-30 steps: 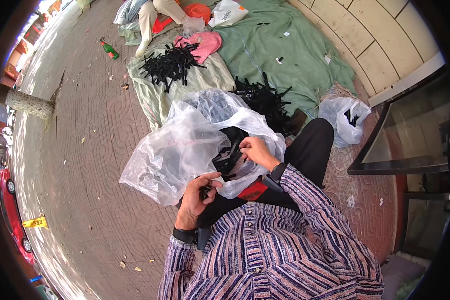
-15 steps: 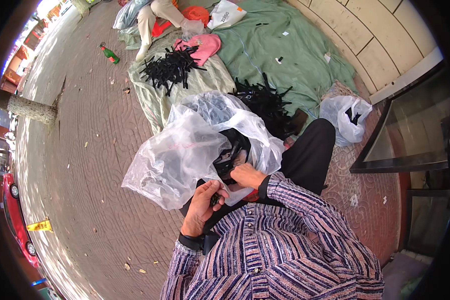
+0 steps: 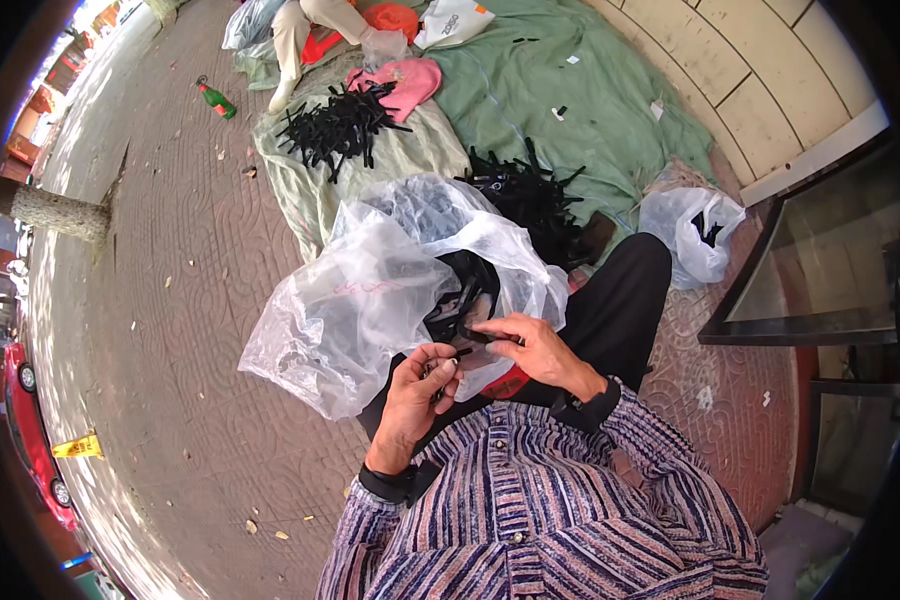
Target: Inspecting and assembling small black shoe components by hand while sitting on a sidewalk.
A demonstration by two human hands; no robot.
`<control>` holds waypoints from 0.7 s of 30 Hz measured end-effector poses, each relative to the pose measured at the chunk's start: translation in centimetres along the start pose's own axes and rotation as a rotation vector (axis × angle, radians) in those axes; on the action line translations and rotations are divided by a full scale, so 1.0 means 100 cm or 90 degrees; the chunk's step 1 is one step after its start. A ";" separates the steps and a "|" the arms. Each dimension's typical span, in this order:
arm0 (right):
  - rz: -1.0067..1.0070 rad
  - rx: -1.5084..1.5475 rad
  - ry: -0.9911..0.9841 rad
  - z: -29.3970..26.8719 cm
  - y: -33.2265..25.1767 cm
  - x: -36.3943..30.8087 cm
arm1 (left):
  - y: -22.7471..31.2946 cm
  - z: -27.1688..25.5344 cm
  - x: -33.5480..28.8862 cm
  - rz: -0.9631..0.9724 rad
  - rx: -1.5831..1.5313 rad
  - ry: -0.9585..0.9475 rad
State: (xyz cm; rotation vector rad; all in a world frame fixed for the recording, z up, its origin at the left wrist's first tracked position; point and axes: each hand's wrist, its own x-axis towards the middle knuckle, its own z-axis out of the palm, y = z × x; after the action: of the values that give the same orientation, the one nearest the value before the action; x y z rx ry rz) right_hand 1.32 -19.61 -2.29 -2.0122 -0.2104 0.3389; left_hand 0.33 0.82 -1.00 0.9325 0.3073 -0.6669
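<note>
A large clear plastic bag (image 3: 335, 305) gapes across my lap, with black straps (image 3: 475, 280) showing in its mouth. Just in front of that mouth my right hand (image 3: 550, 360) pinches a black strap (image 3: 478, 337) between thumb and forefinger. Close beside it on the left, my left hand (image 3: 415, 398) is closed, thumb against forefinger, on a small dark piece with a pale spot at its tip. The two hands nearly meet at the fingertips. What lies under the left fingers is mostly hidden.
Beyond the bag, black strips form one pile (image 3: 340, 130) beside a pink cloth (image 3: 410, 88) and another pile (image 3: 535, 210) on a green sheet (image 3: 580, 110). A small white bag (image 3: 670, 225) stands right, near a dark-framed glass panel (image 3: 810, 240). Another person's legs (image 3: 292, 45) show at the far side.
My right hand has come out of the bag's mouth with a black strap, its wrist swinging right. My left hand has shifted slightly, its fingertips now showing a small piece.
</note>
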 end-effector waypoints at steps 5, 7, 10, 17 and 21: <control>0.100 0.221 -0.028 0.006 -0.007 -0.015 | -0.005 -0.001 -0.002 0.058 0.024 -0.008; 0.146 0.268 -0.071 0.004 -0.014 -0.018 | -0.004 -0.001 -0.004 0.066 0.022 -0.001; 0.192 0.347 -0.138 0.002 -0.024 -0.019 | -0.005 0.000 -0.005 0.082 0.030 0.004; 0.163 0.453 -0.150 0.000 -0.020 -0.018 | -0.004 0.003 -0.009 0.082 0.075 0.007; 0.180 0.498 -0.199 -0.001 -0.024 -0.017 | -0.003 0.005 -0.012 0.069 0.114 0.029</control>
State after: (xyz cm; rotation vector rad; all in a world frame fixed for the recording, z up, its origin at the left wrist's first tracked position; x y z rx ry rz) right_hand -0.29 -19.11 0.10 -1.2048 0.0229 0.7826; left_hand -0.84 0.72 -0.26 1.1280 0.2379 -0.5807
